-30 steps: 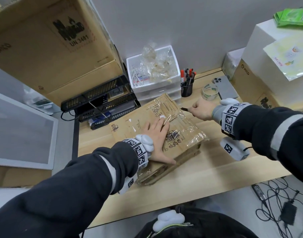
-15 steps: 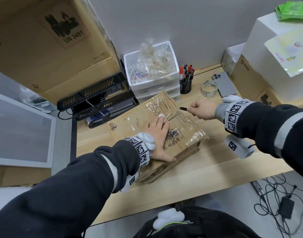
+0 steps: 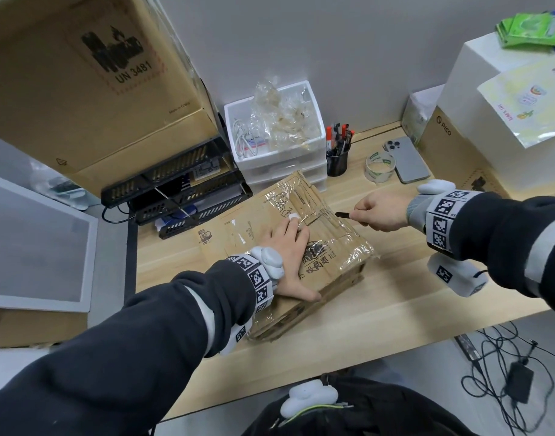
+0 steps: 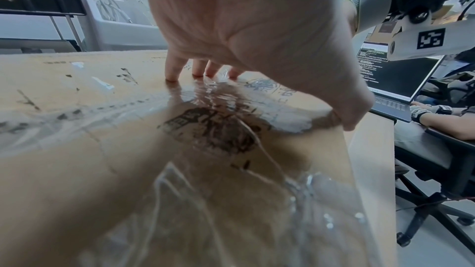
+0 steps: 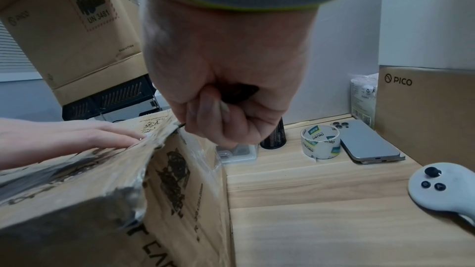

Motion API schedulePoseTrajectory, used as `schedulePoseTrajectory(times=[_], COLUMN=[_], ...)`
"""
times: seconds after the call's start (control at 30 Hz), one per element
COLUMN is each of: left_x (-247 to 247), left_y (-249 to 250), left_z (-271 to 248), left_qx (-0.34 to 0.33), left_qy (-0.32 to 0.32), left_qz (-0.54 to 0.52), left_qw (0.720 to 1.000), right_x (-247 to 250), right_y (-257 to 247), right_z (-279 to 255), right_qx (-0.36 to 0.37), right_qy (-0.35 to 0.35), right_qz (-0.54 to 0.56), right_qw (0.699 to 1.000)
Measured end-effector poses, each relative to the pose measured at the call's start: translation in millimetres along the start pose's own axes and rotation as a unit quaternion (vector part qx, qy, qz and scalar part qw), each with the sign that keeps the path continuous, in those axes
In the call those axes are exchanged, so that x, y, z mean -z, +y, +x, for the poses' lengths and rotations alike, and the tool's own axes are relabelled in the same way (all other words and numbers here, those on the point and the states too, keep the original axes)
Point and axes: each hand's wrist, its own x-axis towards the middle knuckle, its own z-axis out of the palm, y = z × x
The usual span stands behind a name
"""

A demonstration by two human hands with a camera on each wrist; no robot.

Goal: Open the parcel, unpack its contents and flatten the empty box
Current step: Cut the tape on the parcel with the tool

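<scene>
A brown cardboard parcel (image 3: 238, 234) wrapped in clear tape lies on the wooden desk (image 3: 396, 294), with its flaps taped down. My left hand (image 3: 293, 256) lies flat on its top with straight fingers (image 4: 174, 66), the thumb over the near edge. My right hand (image 3: 377, 212) grips a small dark cutter (image 3: 341, 214) in a fist, its tip at the parcel's right top edge (image 5: 177, 125). The parcel's side (image 5: 185, 200) shows black print.
A big cardboard box (image 3: 81, 89) sits on black trays (image 3: 175, 190) at the left. White drawers (image 3: 276, 143), a pen cup (image 3: 337, 160), a tape roll (image 3: 380, 166) and a phone (image 3: 407, 160) stand behind. PICO box (image 3: 452, 152) at right; a controller (image 5: 442, 188) lies near.
My right hand with the cutter has barely shifted along the parcel's right edge. The left hand stays pressed flat on the top.
</scene>
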Motion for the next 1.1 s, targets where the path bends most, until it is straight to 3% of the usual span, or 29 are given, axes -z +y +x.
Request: schedulePoseTrajectory(times=[0.4,0.57,0.77,0.87,1.0,1.1], left_x=[-4,-4,-1,1,2,-1], left_y=[-2,-8,-26,-37,-52,-65], left_z=[-1,-2,8,15,22,27], left_qx=[-0.002,-0.033,-0.032,0.008,0.109,0.169], left_qy=[0.024,0.050,0.079,0.106,0.144,0.128], left_qz=[0.005,0.016,-0.065,-0.102,-0.066,-0.059], left_qw=[1.000,0.998,0.994,0.989,0.981,0.976], right_x=[12,21,-2,-17,-35,-43], right_y=[17,26,39,46,53,57], right_z=[2,11,28,33,38,41], right_qx=[-0.003,-0.053,-0.095,-0.122,-0.137,-0.137], right_qy=[-0.026,-0.026,-0.006,-0.013,-0.015,-0.021], right_qz=[-0.045,0.100,0.201,0.232,0.252,0.255], right_qw=[0.999,0.993,0.975,0.965,0.958,0.957])
